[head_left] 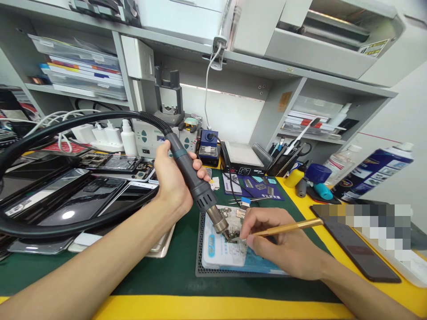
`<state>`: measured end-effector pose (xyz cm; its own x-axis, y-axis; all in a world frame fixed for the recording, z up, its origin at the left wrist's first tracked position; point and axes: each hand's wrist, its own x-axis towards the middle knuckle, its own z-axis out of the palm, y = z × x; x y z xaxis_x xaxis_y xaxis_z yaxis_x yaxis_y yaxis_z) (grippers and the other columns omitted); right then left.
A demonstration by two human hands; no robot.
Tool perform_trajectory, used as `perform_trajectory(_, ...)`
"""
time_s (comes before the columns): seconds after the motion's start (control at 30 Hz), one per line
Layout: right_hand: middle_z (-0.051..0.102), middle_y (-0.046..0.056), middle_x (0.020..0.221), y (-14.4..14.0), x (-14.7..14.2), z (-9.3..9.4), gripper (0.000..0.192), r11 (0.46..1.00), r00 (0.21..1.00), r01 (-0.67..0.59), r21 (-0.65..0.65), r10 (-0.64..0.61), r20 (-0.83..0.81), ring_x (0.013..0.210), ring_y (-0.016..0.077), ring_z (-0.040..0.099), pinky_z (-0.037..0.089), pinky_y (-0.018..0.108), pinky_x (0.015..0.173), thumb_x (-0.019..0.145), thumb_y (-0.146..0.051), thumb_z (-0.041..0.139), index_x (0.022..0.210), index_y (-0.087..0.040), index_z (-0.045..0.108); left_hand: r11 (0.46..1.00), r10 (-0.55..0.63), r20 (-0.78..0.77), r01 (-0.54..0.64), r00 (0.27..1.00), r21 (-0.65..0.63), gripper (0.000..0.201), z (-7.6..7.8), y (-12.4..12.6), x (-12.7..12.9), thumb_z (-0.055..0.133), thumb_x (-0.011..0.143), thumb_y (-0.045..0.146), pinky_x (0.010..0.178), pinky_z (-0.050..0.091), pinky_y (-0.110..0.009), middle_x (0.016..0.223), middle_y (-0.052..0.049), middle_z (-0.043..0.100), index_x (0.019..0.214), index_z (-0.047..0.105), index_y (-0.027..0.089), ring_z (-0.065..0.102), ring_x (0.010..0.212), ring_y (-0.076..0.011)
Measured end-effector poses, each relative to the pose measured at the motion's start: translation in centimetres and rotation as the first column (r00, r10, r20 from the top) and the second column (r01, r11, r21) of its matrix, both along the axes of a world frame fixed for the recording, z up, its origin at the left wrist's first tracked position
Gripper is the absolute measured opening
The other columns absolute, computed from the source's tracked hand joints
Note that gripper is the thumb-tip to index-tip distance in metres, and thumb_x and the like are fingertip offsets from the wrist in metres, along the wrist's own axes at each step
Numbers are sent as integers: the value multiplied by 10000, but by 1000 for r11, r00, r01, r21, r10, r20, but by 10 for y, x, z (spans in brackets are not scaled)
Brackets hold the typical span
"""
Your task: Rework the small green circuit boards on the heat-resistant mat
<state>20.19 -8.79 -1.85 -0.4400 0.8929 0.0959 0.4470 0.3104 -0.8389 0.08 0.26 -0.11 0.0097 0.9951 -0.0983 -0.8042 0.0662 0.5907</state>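
My left hand is wrapped around the dark handle of a hot air gun, its metal nozzle tilted down to the right. Below the nozzle lies a small circuit board on a white and blue case, partly hidden by my right hand. In my right hand a thin golden-handled tool is pinched, its tip near the board and close to the nozzle; the exact kind of tip is hard to make out. The case rests on a dark perforated mat.
Several phones lie at the left under the gun's thick black hose. Tweezers and a purple card sit behind the case. On the right stand a yellow bottle, a spray can and a dark phone.
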Motion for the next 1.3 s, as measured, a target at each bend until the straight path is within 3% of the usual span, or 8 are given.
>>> perform_trajectory(1.3,595,-1,674,0,-1,-1,85,1000,1000,5,8,-5,-4,570,129,464,353,242,524,754,-117,579,767,-163,650,1000,-2,7,2,1000,3,437,-1,0,0,408,869,569,363,441,-268,517,4,441,668,500,192,423,400,-140)
